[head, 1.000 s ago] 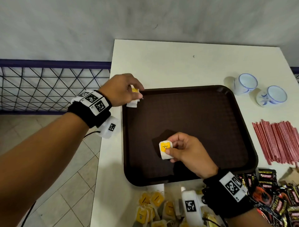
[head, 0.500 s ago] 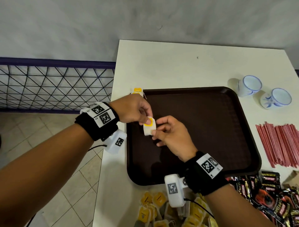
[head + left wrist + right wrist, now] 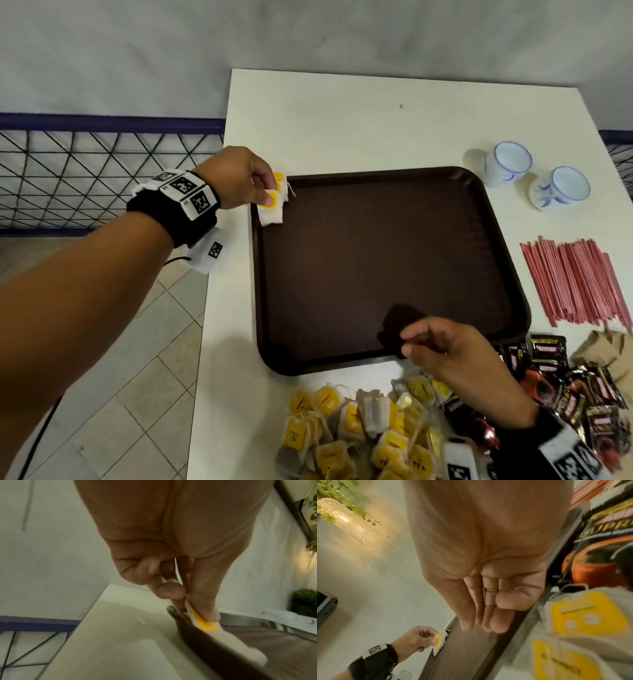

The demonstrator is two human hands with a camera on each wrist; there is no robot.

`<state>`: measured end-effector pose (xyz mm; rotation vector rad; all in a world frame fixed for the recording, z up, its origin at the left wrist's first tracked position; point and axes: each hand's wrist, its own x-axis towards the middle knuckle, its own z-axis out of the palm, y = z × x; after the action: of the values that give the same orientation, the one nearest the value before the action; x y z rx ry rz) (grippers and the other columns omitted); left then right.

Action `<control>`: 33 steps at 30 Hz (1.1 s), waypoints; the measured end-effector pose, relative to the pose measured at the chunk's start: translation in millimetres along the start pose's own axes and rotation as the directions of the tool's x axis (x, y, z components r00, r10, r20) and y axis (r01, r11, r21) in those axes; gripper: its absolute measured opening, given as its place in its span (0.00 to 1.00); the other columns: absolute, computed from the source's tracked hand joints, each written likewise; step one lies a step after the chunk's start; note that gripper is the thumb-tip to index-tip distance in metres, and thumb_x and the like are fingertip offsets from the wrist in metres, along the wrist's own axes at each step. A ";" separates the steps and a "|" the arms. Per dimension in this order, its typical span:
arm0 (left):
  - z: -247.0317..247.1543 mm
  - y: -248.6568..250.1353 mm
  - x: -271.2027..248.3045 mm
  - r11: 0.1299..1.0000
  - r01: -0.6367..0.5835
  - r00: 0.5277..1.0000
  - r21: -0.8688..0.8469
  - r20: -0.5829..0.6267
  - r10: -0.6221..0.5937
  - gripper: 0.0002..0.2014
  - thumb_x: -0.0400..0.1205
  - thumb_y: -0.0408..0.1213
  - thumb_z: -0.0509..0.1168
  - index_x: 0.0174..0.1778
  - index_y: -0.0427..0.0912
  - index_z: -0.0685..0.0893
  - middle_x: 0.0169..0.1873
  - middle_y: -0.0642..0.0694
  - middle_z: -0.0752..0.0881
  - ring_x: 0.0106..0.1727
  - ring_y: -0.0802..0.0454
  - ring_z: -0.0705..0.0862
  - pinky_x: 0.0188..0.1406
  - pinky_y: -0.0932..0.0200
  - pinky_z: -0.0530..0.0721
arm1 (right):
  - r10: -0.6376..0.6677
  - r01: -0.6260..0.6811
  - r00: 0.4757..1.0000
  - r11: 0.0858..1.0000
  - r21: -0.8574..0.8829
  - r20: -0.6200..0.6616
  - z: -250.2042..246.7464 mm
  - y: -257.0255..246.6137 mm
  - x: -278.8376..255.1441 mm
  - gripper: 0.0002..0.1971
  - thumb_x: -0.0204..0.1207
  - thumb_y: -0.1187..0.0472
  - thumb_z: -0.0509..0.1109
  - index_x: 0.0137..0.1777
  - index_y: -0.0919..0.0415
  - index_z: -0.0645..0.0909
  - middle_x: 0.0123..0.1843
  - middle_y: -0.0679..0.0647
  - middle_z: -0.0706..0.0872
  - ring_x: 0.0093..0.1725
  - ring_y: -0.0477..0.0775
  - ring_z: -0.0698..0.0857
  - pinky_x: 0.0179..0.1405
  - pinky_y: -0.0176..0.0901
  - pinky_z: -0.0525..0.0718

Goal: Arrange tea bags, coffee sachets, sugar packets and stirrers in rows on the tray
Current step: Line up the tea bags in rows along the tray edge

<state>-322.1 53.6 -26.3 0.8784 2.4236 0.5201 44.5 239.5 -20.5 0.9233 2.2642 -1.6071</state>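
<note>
The white surface (image 3: 342,113) carries a dark tray (image 3: 394,267) that is almost bare: the job looks barely begun. Red stirrers (image 3: 575,281) lie off its right edge, coffee sachets (image 3: 582,394) and the tea bag pile (image 3: 359,431) off its near edge. The left hand (image 3: 233,178) pinches a tea bag (image 3: 270,209) at the tray's far-left corner, beside one already placed (image 3: 280,180). The right hand (image 3: 448,349), fingers (image 3: 488,615) relaxed and holding nothing, hovers over the near edge.
</note>
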 end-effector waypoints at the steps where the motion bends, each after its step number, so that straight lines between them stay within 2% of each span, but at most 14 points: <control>1: 1.5 -0.7 0.0 1.000 -0.004 1.000 0.007 -0.025 0.004 0.08 0.73 0.39 0.81 0.46 0.48 0.91 0.39 0.50 0.89 0.34 0.62 0.80 0.34 0.69 0.72 | -0.012 0.012 1.000 1.000 -0.022 0.000 -1.5 1.5 -4.3 0.07 0.72 0.69 0.80 0.45 0.55 0.90 0.39 0.50 0.92 0.37 0.41 0.88 0.38 0.27 0.80; 6: 9.8 -0.1 -1.1 0.998 -0.046 0.993 0.041 -0.104 0.050 0.11 0.73 0.40 0.81 0.50 0.48 0.91 0.44 0.50 0.89 0.42 0.53 0.81 0.38 0.69 0.72 | -0.073 0.092 0.994 0.958 -0.271 0.078 -4.8 8.0 -21.0 0.08 0.73 0.64 0.80 0.48 0.49 0.90 0.39 0.40 0.92 0.40 0.35 0.88 0.43 0.24 0.80; 9: 11.1 -0.5 -1.6 0.998 -0.052 0.992 0.047 -0.114 0.057 0.12 0.73 0.40 0.81 0.51 0.47 0.92 0.45 0.48 0.89 0.43 0.52 0.81 0.39 0.67 0.73 | -0.029 0.085 0.990 0.906 -0.416 0.137 -5.1 12.2 -30.2 0.12 0.72 0.58 0.82 0.54 0.48 0.90 0.43 0.37 0.91 0.45 0.33 0.87 0.47 0.25 0.81; 12: 12.0 0.4 -4.5 0.997 -0.050 0.989 0.053 -0.135 0.057 0.12 0.74 0.40 0.80 0.52 0.46 0.92 0.46 0.48 0.88 0.44 0.51 0.81 0.41 0.62 0.73 | -0.010 0.119 0.977 0.855 -0.504 0.213 -3.9 9.3 -38.3 0.19 0.70 0.52 0.82 0.61 0.47 0.87 0.52 0.37 0.87 0.50 0.38 0.85 0.54 0.32 0.82; 14: 12.4 1.9 -7.0 0.997 -0.057 0.986 0.045 -0.156 0.063 0.12 0.74 0.40 0.80 0.53 0.47 0.92 0.47 0.49 0.88 0.43 0.49 0.81 0.40 0.65 0.74 | 0.003 0.148 0.964 0.822 -0.550 0.264 -1.1 5.6 -42.4 0.25 0.70 0.47 0.81 0.67 0.45 0.84 0.59 0.36 0.85 0.55 0.38 0.83 0.57 0.33 0.80; 15: 12.1 2.4 -7.9 0.998 -0.059 0.984 0.038 -0.167 0.065 0.12 0.75 0.41 0.80 0.53 0.47 0.92 0.47 0.49 0.88 0.43 0.49 0.82 0.41 0.62 0.74 | 0.002 0.168 0.958 0.805 -0.569 0.286 1.3 4.8 -43.4 0.28 0.70 0.44 0.80 0.70 0.45 0.81 0.61 0.37 0.84 0.59 0.38 0.82 0.59 0.34 0.80; 17: 11.7 2.6 -10.3 0.998 -0.062 0.981 0.031 -0.180 0.067 0.11 0.75 0.42 0.79 0.53 0.48 0.92 0.49 0.48 0.89 0.42 0.48 0.82 0.47 0.60 0.74 | -0.001 0.195 0.952 0.773 -0.604 0.307 8.6 4.8 -44.6 0.32 0.70 0.37 0.77 0.74 0.44 0.77 0.64 0.37 0.82 0.64 0.39 0.79 0.62 0.39 0.80; 19: 11.7 1.7 -12.3 0.997 -0.071 0.980 0.037 -0.186 0.077 0.10 0.76 0.42 0.78 0.52 0.48 0.92 0.49 0.48 0.89 0.42 0.48 0.82 0.50 0.59 0.73 | -0.013 0.217 0.951 0.740 -0.636 0.309 18.4 5.5 -45.0 0.34 0.70 0.33 0.75 0.74 0.44 0.76 0.62 0.39 0.80 0.65 0.42 0.75 0.61 0.39 0.79; 21: 12.0 2.1 -14.4 0.996 -0.084 0.975 0.043 -0.205 0.091 0.09 0.77 0.43 0.77 0.52 0.47 0.92 0.49 0.47 0.89 0.42 0.50 0.80 0.50 0.59 0.73 | -0.032 0.256 0.945 0.694 -0.673 0.326 29.1 5.5 -44.4 0.33 0.70 0.33 0.73 0.74 0.44 0.76 0.61 0.41 0.78 0.63 0.45 0.74 0.59 0.39 0.76; 23: 12.8 5.1 -18.1 0.994 -0.098 0.967 0.046 -0.231 0.106 0.10 0.78 0.44 0.76 0.53 0.47 0.91 0.50 0.47 0.88 0.43 0.51 0.80 0.51 0.59 0.73 | -0.052 0.308 0.930 0.647 -0.697 0.363 38.3 7.9 -43.6 0.29 0.71 0.37 0.74 0.71 0.41 0.77 0.59 0.43 0.76 0.60 0.49 0.74 0.59 0.42 0.73; 26: 16.3 15.7 -25.8 0.991 -0.133 0.963 0.024 -0.234 0.135 0.09 0.79 0.45 0.75 0.52 0.47 0.91 0.48 0.49 0.87 0.41 0.52 0.80 0.51 0.58 0.75 | -0.079 0.365 0.911 0.612 -0.702 0.405 43.9 13.2 -43.3 0.26 0.70 0.43 0.75 0.69 0.38 0.78 0.57 0.44 0.77 0.57 0.53 0.77 0.60 0.49 0.79; 29: 23.6 26.3 -32.9 0.987 -0.158 0.968 -0.010 -0.198 0.153 0.07 0.80 0.44 0.75 0.51 0.49 0.91 0.45 0.51 0.89 0.37 0.59 0.83 0.46 0.60 0.77 | -0.102 0.414 0.887 0.607 -0.678 0.451 44.1 13.8 -44.7 0.27 0.71 0.44 0.73 0.72 0.36 0.75 0.59 0.43 0.77 0.55 0.52 0.79 0.54 0.46 0.79; 31: 30.0 31.7 -36.5 0.986 -0.162 0.974 -0.046 -0.166 0.152 0.06 0.80 0.43 0.74 0.51 0.49 0.91 0.43 0.50 0.90 0.40 0.54 0.87 0.48 0.59 0.82 | -0.124 0.449 0.873 0.581 -0.679 0.472 44.8 14.1 -46.2 0.26 0.71 0.44 0.73 0.70 0.36 0.76 0.59 0.43 0.78 0.53 0.50 0.80 0.48 0.45 0.82; 33: 35.2 35.0 -39.2 0.984 -0.171 0.974 -0.052 -0.159 0.161 0.06 0.80 0.43 0.74 0.51 0.49 0.91 0.43 0.50 0.89 0.41 0.50 0.86 0.49 0.58 0.81 | -0.147 0.451 0.877 0.578 -0.680 0.457 46.9 16.9 -46.0 0.22 0.70 0.48 0.73 0.65 0.37 0.81 0.56 0.44 0.78 0.51 0.51 0.82 0.41 0.47 0.86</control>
<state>-259.2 58.6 -23.9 1.0543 2.4672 0.7503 82.2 183.6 -28.0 -0.0064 2.5239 -0.5973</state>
